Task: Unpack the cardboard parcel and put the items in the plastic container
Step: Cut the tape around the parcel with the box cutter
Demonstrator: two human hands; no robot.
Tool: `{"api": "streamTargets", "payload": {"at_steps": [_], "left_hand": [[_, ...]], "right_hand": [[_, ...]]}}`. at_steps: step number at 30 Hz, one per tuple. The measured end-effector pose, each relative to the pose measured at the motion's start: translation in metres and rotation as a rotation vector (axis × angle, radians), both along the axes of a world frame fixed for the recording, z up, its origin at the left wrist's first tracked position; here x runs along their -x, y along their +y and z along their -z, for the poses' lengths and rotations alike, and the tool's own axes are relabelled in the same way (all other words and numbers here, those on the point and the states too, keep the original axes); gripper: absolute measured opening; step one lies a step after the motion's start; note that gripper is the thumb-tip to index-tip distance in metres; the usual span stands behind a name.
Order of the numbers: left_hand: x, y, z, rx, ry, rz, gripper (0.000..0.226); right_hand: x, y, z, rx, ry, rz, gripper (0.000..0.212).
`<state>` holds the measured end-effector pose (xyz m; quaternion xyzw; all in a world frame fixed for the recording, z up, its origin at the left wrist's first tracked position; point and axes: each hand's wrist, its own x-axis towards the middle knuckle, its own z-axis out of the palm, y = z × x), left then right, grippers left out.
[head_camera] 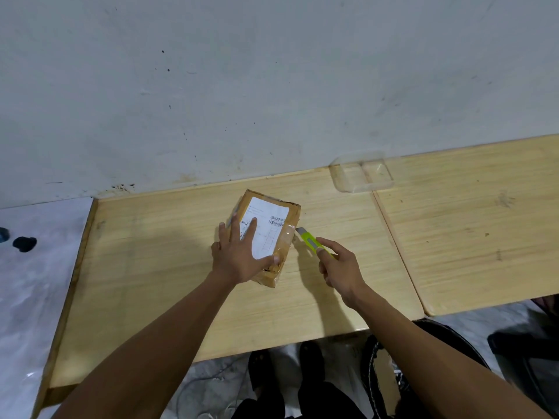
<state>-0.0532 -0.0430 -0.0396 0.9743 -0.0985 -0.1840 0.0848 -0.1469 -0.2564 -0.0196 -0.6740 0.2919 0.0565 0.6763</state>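
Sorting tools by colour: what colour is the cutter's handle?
Bright yellow-green, on the utility knife held by the right hand; head view.

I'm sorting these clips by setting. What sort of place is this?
Probably a plain workroom or storeroom, not a home kitchen or office. A bare wooden table is pushed against a scuffed, stained white wall, with only a taped cardboard parcel, a utility knife and a clear plastic container on it.

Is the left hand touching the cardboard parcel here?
Touching. The head view shows the left hand lying flat on the cardboard parcel, fingers spread over its white label and thumb against the near edge.
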Motion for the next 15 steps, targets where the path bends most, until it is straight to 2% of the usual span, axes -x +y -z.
{"api": "streamTargets", "payload": {"at_steps": [7,12,15], "left_hand": [[-0.001,0.001,0.004,-0.017,0.008,0.015,0.106],[-0.002,0.011,0.005,0.115,0.01,-0.01,0.073],[-0.003,0.011,0.004,0.11,0.019,-0.021,0.063]], "right_hand": [[0.001,0.001,0.0,-0.008,-0.014,0.004,0.026],[0.001,0.005,0.002,-0.026,-0.027,0.027,0.024],[0.002,0.009,0.006,-0.028,-0.034,0.051,0.024]]}}
